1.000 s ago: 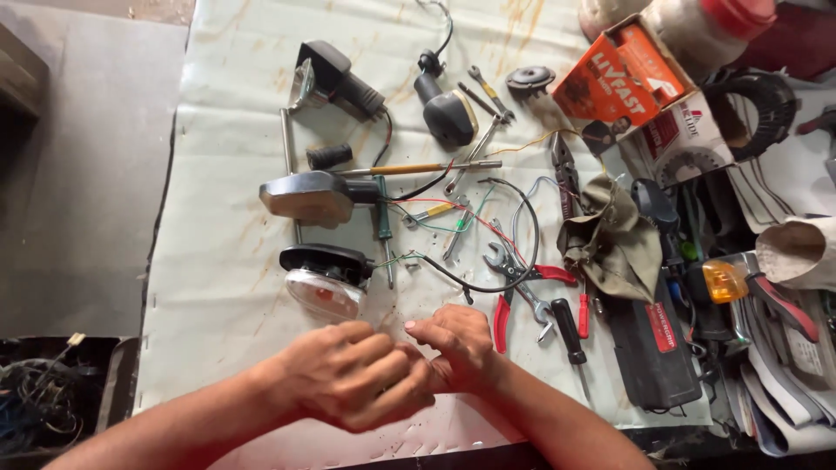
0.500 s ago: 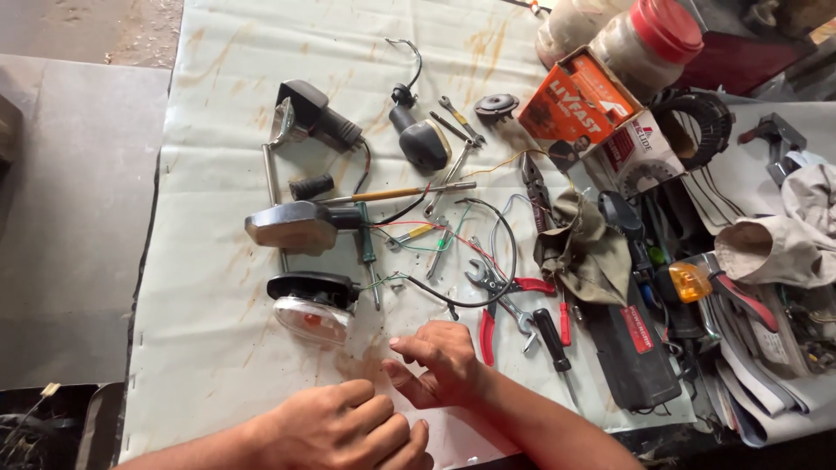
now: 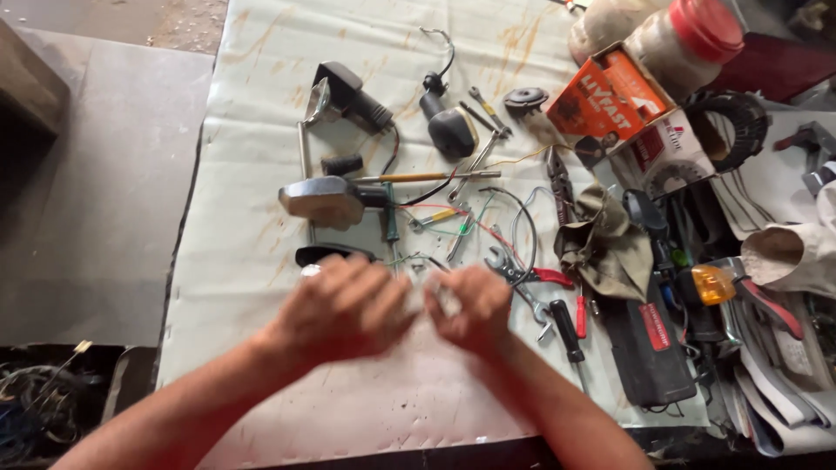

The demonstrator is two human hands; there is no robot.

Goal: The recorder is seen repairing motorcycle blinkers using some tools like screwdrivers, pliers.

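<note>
The 2 hands meet over the pale mat [image 3: 261,130] on the bench: left hand [image 3: 344,309] and right hand [image 3: 466,306] curl toward each other, fingertips pinching a small clear piece [image 3: 428,300], blurred. Just beyond lie a mirror [image 3: 320,202], loose wires [image 3: 470,228], red pliers [image 3: 557,283] and a screwdriver [image 3: 568,332].

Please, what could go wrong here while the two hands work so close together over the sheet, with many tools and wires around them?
The left hand and right hand meet over something small and blurred; if it slips, it could get lost among the loose wires. The pliers and spanner lie right beside the right hand, so a quick move might knock them. The left hand covers part of the lamp, which could be pushed along the sheet.
</note>
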